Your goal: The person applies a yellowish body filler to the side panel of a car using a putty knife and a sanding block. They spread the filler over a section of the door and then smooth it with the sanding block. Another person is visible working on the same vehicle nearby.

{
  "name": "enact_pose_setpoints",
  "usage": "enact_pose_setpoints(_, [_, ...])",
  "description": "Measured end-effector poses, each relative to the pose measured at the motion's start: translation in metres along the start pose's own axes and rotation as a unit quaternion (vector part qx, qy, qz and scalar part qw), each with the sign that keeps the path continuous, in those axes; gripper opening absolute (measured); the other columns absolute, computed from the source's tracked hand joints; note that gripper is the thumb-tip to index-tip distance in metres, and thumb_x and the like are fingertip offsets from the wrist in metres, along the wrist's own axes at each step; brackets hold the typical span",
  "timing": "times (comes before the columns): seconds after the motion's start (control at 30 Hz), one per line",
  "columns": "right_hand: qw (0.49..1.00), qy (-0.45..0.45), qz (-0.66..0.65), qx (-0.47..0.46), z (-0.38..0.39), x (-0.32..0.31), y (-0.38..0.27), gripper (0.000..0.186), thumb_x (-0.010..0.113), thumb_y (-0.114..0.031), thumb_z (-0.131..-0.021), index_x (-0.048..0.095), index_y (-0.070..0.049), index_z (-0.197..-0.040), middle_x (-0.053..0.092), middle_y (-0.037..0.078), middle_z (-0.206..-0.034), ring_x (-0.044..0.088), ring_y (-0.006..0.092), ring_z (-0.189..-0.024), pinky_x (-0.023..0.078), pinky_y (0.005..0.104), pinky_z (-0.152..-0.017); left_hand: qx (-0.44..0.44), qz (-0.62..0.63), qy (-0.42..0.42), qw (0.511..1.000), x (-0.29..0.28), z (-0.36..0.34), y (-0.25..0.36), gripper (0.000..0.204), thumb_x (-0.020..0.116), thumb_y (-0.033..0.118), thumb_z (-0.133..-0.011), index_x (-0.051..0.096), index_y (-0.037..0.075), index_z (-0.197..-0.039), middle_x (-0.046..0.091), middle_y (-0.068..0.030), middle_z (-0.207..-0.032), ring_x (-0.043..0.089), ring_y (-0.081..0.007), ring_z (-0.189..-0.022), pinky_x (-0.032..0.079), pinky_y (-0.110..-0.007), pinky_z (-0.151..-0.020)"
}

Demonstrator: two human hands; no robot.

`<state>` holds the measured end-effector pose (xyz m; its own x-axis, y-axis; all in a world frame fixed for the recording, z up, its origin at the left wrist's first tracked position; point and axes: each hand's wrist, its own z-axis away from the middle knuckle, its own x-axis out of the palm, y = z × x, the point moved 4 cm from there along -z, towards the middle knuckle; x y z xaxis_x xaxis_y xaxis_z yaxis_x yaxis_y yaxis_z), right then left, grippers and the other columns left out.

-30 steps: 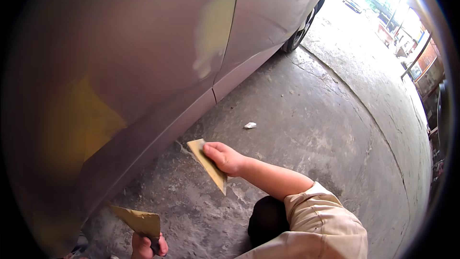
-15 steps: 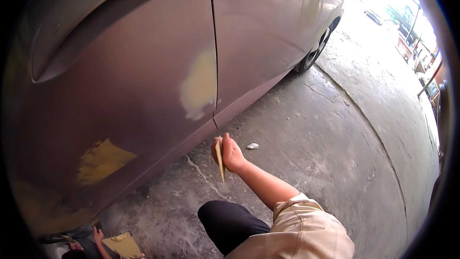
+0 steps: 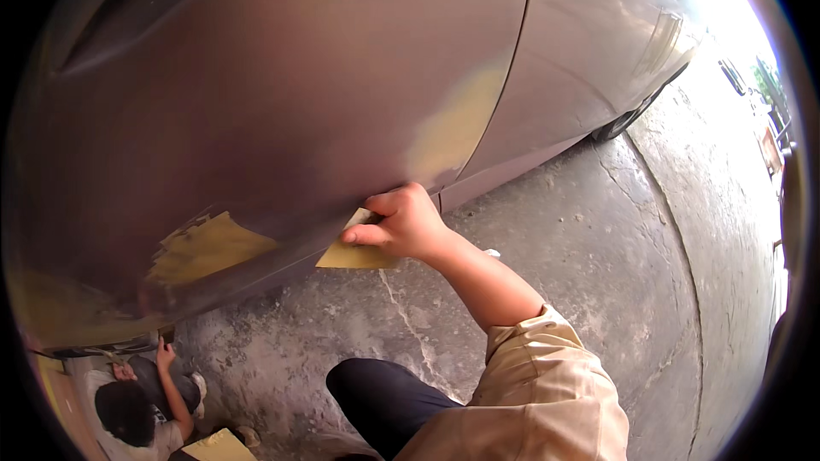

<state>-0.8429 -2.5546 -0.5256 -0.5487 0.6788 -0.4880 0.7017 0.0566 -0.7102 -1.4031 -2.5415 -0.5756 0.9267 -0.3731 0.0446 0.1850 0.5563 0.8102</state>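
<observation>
Spreader: in the head view, a flat yellow trapezoid spreader [image 3: 352,258] sits in the right hand [image 3: 410,222], before the car's lower edge; whether it touches cannot be told.
Direction: its long straight edge faces down, nearly level across the view; the shape narrows upward into the grip.
Right fingers: thumb along the near face, the others curled at the upper part, pinching it.
Left fingers: out of view; cannot tell.
Door: broad, curved, matte mauve-grey car door [image 3: 282,102], a dark seam along its right.
Patches: a ragged yellow patch [image 3: 213,248] left of the spreader; a soft-edged pale yellow patch [image 3: 457,124] up and right.
Floor: rough, cracked grey concrete [image 3: 589,265], open right of the forearm.
Lower left: a dark-haired co-worker [image 3: 125,412] sits near the car.
</observation>
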Motion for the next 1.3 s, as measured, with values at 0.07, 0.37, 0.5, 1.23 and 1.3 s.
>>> enact_pose_setpoints(0.07, [1.000,0.011,-0.002,-0.018,-0.002,0.001,0.000,0.061,0.078,-0.056,-0.067,0.056,0.000,-0.057,0.046,0.012,-0.047,0.048,0.0304,-0.045,0.042,0.0365,-0.047,0.030,-0.070,0.000,0.997,0.016,-0.002,0.010,0.072,0.023,0.075,-0.088,0.045,0.011,-0.062,0.041,-0.0043,-0.049,0.043,-0.0187,-0.046,0.032,-0.032,-0.041])
enact_pose_setpoints(0.37, [1.000,0.027,0.003,-0.006,-0.005,0.002,0.005,0.062,0.081,-0.056,-0.062,0.060,0.002,-0.061,0.049,0.013,-0.050,0.049,0.0269,-0.047,0.043,0.0343,-0.050,0.085,-0.097,-0.264,0.956,0.085,-0.089,0.021,0.073,0.028,0.073,-0.089,0.049,0.007,-0.067,0.050,-0.0080,-0.055,0.046,-0.0168,-0.046,0.036,-0.029,-0.044])
enact_pose_setpoints(0.5, [0.999,-0.008,0.044,-0.018,-0.006,0.009,0.007,0.063,0.081,-0.057,-0.060,0.060,0.002,-0.063,0.049,0.013,-0.051,0.049,0.0267,-0.048,0.044,0.0340,-0.051,0.122,0.006,-0.341,0.932,0.104,-0.108,0.019,0.066,0.039,0.065,-0.091,0.056,0.001,-0.098,0.051,-0.0081,-0.056,0.046,-0.0146,-0.044,0.037,-0.026,-0.039])
enact_pose_setpoints(1.23, [0.996,-0.030,0.086,-0.002,0.005,0.009,0.015,0.061,0.075,-0.065,-0.060,0.064,-0.004,-0.065,0.060,0.013,-0.062,0.061,0.0331,-0.064,0.049,0.0403,-0.061,0.016,0.007,-0.509,0.860,0.226,-0.098,-0.004,0.053,0.056,0.050,-0.091,0.055,0.001,-0.111,0.052,-0.0116,-0.055,0.048,-0.0197,-0.041,0.041,-0.032,-0.039])
enact_pose_setpoints(1.3, [0.993,-0.023,0.095,-0.060,0.010,0.012,0.020,0.060,0.074,-0.065,-0.061,0.062,-0.006,-0.066,0.058,0.012,-0.060,0.059,0.0334,-0.060,0.048,0.0396,-0.056,0.037,0.001,-0.488,0.872,0.230,-0.095,-0.008,0.053,0.056,0.050,-0.091,0.056,0.001,-0.111,0.052,-0.0119,-0.055,0.049,-0.0198,-0.041,0.041,-0.032,-0.039])
